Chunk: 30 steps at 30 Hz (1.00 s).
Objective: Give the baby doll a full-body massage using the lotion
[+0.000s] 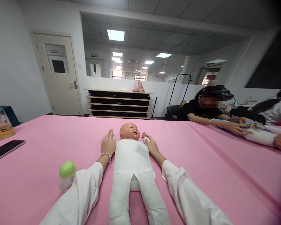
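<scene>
Both hands, left [108,144] and right [152,147], clasp the white cloth-bodied baby doll's [133,162] arms; bare pink tablecloth [201,162] all around, bottle [67,175] label unreadable.

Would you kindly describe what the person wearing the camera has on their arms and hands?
Both arms are covered by loose white long sleeves, creased like a lab coat, ending just short of the wrists. The left hand is bare, with a thin beaded silver-coloured bracelet at the wrist. The right hand is bare too, with no ring, watch or glove visible.
</scene>
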Each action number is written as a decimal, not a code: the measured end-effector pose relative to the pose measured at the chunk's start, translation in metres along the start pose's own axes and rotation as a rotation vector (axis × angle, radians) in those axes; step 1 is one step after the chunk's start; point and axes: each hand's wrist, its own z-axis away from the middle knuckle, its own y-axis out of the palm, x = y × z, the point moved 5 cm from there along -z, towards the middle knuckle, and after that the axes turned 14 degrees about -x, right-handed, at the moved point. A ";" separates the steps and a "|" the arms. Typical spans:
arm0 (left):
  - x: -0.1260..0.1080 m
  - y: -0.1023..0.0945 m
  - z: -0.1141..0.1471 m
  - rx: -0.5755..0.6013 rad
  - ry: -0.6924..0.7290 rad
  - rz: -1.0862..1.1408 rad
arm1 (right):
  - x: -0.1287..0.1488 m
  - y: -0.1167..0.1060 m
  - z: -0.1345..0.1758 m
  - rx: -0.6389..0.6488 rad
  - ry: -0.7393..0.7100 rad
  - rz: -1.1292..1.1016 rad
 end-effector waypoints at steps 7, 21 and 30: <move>0.013 0.014 -0.001 0.126 -0.102 0.061 | 0.002 -0.003 0.004 0.005 0.072 0.124; 0.001 -0.053 0.038 -0.279 -0.042 0.398 | 0.027 -0.044 0.045 -0.312 -0.121 0.021; -0.001 -0.090 0.072 -0.245 -0.020 0.514 | 0.049 -0.060 0.092 -0.099 -0.134 -0.084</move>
